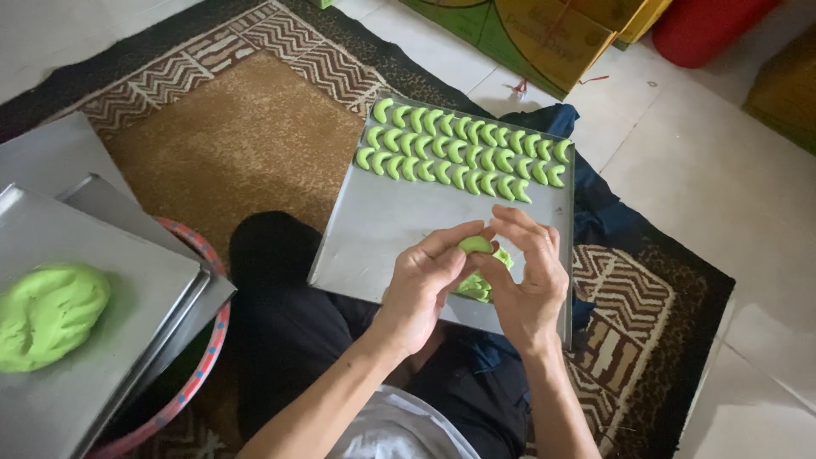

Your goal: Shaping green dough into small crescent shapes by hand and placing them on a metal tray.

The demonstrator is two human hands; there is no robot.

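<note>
left hand [422,285] fingers curled, pinching | right hand [527,276] fingers cupped, touching left

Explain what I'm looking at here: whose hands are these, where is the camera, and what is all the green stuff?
The one picture comes from a camera worn on a person's head, looking down at their lap as they sit on a patterned rug. No machine is involved. The left hand and right hand meet over a metal tray and together pinch a small piece of green dough, with more dough under the fingers. At the tray's far end lie three rows of green crescents. To the left, a bigger dough lump sits on stacked trays.
</note>
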